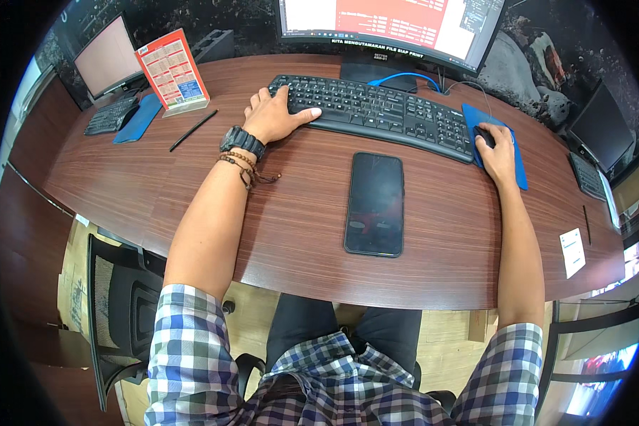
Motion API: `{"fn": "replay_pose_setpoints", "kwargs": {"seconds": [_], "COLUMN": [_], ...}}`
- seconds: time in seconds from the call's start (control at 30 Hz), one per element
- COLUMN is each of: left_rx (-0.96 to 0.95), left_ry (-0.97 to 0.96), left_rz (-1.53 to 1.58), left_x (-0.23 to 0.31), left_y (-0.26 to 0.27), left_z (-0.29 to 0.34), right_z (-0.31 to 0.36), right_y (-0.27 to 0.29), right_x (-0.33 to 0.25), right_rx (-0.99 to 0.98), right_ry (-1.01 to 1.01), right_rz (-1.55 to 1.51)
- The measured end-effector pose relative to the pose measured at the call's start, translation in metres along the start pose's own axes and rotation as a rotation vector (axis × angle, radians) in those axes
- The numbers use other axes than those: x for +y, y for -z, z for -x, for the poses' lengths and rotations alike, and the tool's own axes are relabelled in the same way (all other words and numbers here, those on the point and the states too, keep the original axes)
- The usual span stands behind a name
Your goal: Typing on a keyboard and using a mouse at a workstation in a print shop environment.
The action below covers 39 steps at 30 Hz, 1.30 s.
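My left hand [272,117] rests on the left end of a black keyboard [376,110], its fingers spread and the thumb out along the lower keys. A dark watch [243,140] and beaded bracelets [240,162] circle that wrist. Over a black computer mouse [485,137] my right hand [498,155] is curled, on a blue mouse pad [520,170] at the keyboard's right end. Between my forearms a black smartphone [375,204] lies flat with a dark screen. Behind the keyboard stands a lit monitor [397,25], cut off by the upper edge of the picture.
A red and white price card [172,69] stands in a clear holder at the left, beside a black pen [192,130]. Further left are another monitor [108,57] and keyboard. A white paper [572,253] lies at the right. An office chair [124,305] stands left of me.
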<state>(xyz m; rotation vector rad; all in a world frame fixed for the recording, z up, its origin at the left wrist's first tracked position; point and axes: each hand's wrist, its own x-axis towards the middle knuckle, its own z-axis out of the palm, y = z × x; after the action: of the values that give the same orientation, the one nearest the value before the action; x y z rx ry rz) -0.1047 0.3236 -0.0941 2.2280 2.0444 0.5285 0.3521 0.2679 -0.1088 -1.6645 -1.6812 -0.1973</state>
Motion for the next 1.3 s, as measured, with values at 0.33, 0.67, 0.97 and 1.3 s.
{"fn": "replay_pose_setpoints", "kwargs": {"seconds": [0.33, 0.67, 0.97, 1.3], "left_rx": [-0.009, -0.031, -0.018, -0.014], "left_ry": [0.005, 0.012, 0.008, 0.007], "left_rz": [0.003, 0.006, 0.001, 0.008], "left_x": [-0.0001, 0.0013, -0.0001, 0.0007], "left_y": [0.0011, 0.0032, 0.0013, 0.0003], "left_z": [0.0022, 0.0016, 0.0016, 0.0014], "right_z": [-0.0001, -0.0005, 0.0, -0.0008], "right_y": [-0.0001, -0.0004, -0.0002, -0.0013], "right_x": [-0.0017, 0.001, -0.002, 0.0015], "right_rx": [-0.012, -0.015, -0.024, -0.004], "right_ry": [-0.019, -0.026, -0.035, -0.013], "right_rz": [0.015, 0.02, 0.014, 0.003]}}
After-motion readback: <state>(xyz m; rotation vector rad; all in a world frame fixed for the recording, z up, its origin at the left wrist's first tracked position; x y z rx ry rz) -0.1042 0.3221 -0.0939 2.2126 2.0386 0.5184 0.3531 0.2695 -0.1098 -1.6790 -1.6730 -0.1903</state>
